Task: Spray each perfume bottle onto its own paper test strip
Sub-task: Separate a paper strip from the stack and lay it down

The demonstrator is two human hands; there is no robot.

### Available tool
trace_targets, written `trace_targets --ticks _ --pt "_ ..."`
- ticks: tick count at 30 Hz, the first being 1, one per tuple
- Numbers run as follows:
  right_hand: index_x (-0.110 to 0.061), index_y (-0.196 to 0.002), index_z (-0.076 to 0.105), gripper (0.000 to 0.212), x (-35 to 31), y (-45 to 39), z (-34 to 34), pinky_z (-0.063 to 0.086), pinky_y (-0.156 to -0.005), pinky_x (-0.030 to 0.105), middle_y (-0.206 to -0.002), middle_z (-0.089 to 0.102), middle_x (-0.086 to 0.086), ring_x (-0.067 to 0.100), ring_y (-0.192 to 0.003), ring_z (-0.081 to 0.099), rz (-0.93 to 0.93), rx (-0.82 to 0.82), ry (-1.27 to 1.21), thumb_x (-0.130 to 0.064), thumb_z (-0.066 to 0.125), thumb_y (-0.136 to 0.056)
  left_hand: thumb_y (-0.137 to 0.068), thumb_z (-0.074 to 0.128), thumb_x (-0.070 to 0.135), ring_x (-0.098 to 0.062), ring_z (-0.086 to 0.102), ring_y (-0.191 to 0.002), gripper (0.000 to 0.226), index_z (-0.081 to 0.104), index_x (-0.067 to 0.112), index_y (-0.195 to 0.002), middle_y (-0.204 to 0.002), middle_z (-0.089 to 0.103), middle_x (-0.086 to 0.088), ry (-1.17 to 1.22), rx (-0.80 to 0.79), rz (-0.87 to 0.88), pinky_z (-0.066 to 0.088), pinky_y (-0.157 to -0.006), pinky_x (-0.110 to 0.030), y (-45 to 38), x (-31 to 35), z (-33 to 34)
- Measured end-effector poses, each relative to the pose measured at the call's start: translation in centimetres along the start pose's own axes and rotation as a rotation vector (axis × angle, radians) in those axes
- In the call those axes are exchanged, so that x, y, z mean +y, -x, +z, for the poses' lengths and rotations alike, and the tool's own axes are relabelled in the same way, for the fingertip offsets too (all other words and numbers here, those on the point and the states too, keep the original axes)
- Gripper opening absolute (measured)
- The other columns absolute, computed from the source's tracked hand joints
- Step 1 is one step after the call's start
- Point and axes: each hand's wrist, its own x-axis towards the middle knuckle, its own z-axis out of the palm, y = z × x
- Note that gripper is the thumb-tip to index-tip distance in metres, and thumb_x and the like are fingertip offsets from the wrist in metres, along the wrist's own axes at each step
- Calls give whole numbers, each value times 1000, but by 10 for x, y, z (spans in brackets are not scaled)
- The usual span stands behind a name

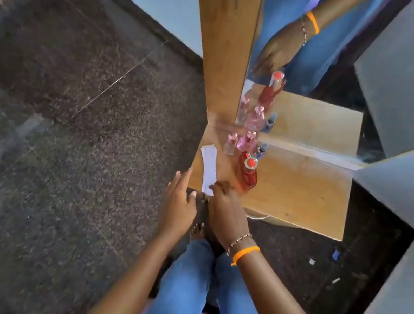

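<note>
Pinching the near end of the strips (pixel 208 169) at the counter (pixel 303 195) edge, the right hand (pixel 227 209) grasps them; left hand (pixel 180 201) hovers released. Bottles (pixel 247 163) stand just beyond, by the mirror (pixel 311 64).

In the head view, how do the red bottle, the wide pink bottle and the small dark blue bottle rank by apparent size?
1. red bottle, though nearest the camera
2. wide pink bottle
3. small dark blue bottle

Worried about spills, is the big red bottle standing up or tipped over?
Standing upright: the red bottle sits on its base, cap on top.
</note>
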Motion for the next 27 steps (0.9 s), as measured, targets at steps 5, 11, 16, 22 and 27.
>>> trace_targets --ticks 5,11,16,22,27 --pt "-5 -79 61 31 -2 -38 24 43 -37 28 -82 63 12 29 -63 61 51 103 225 2 79 -55 -87 47 -9 -23 23 -143 55 39 8 -138 -146 42 -9 -104 62 145 26 -114 -42 -24 -16 10" --pt "-4 -85 60 27 14 -53 55 48 -52 33 -82 62 15 31 -66 58 89 361 258 -3 77 -65 -86 36 -3 -9 22 -137 49 46 6 -134 -142 46 -9 -93 136 331 28 -113 -44 -46 -41 32" --pt "-3 -92 60 25 19 -51 64 49 -61 37 -85 62 16 34 -72 60 111 481 116 -10 68 -69 -90 42 0 -10 31 -133 42 49 6 -131 -138 51 -9 -52 195 453 9 -115 -27 -62 -56 48" --pt "-3 -107 60 32 19 -46 67 47 -73 43 -95 63 18 37 -86 58 91 534 -25 -11 59 -76 -92 44 8 -11 34 -135 40 49 9 -132 -138 51 -4 -12 247 536 2 -115 -23 -64 -67 56" --pt "-2 -118 57 40 10 -37 55 42 -80 40 -107 62 19 37 -99 58 111 540 -124 -4 62 -78 -91 47 9 -17 30 -139 45 45 11 -135 -144 45 -3 -97 196 567 5 -116 -39 -61 -69 51"
